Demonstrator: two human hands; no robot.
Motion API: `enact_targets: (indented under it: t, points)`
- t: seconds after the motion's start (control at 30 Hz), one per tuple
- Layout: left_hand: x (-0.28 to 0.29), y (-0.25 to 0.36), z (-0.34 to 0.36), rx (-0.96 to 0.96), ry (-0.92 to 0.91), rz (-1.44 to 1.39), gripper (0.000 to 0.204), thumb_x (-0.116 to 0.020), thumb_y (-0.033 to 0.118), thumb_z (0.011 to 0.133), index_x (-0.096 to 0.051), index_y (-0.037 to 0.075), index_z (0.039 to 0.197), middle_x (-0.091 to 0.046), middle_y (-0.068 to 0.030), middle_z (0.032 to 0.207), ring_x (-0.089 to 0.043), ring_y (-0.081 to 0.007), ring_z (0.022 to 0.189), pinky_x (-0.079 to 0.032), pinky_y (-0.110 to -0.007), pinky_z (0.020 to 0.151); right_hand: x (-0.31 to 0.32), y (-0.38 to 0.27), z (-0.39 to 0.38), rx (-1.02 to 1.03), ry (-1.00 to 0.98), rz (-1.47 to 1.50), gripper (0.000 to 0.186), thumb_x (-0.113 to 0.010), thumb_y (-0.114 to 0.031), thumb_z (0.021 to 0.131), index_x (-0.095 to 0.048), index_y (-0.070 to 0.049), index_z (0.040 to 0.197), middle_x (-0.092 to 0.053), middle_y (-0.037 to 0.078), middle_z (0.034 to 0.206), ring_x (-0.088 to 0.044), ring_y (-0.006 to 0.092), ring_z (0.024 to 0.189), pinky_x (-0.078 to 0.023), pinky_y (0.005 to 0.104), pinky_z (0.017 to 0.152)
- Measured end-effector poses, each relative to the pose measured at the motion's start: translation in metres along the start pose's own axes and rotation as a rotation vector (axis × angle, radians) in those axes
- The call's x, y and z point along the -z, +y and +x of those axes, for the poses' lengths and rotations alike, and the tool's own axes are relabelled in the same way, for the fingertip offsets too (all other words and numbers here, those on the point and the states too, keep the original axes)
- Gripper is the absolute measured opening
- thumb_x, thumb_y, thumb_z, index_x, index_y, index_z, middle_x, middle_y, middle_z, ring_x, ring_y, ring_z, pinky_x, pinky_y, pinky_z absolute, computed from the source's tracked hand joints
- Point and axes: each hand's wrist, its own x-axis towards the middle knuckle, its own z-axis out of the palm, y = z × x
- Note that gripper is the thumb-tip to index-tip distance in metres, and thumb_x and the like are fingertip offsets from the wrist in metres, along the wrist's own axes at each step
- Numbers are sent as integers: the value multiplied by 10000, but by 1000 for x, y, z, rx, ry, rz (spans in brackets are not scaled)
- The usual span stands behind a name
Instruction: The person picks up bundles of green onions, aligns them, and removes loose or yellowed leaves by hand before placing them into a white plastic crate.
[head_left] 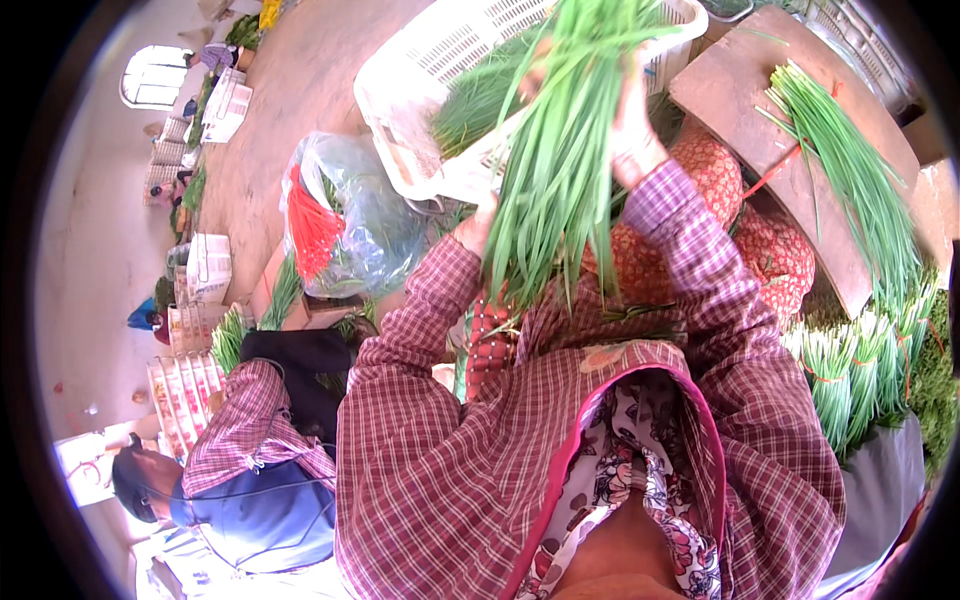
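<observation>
A loose bunch of long green chives (560, 160) hangs in front of me, its flat leaves drooping toward my lap. My right hand (632, 125) is closed around the bunch from its right side, with some fingers hidden behind the leaves. At the lower left edge of the leaves is my left hand (480, 222); its fingers disappear behind them, so their grip does not show. Just beyond, a white slatted plastic crate (385, 95) holds more loose chives (475, 100). Skin shows between the leaves near the crate, but which hand it belongs to is unclear.
On my right, a wooden board (720, 85) bears another bunch of chives (850, 160). Tied bundles (850, 375) stand below it. A clear plastic bag (375, 220) with red ties (312, 225) lies left. A co-worker (250, 500) sits at lower left.
</observation>
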Motion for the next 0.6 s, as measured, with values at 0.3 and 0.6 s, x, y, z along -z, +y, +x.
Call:
enact_targets:
  t: [0.3, 0.6]
  points:
    - [67, 33, -2, -118, -104, -300, 383, -502, 373, 1001, -598, 2, 1016, -326, 78, 509, -343, -84, 424, -439, -296, 492, -19, -108, -35, 239, 274, -131, 558, -616, -539, 857, -610, -32, 1090, -666, 152, 918, -660, 291, 859, -573, 436, 756]
    - [59, 127, 3, -206, -410, -517, 298, -391, 282, 1044, -515, 13, 1077, -300, 89, 550, -300, -68, 500, -295, -235, 534, 64, -56, -70, -38, 222, -457, 538, -688, -329, 849, -541, -24, 1267, -614, 134, 1191, -619, 238, 1050, -534, 411, 925]
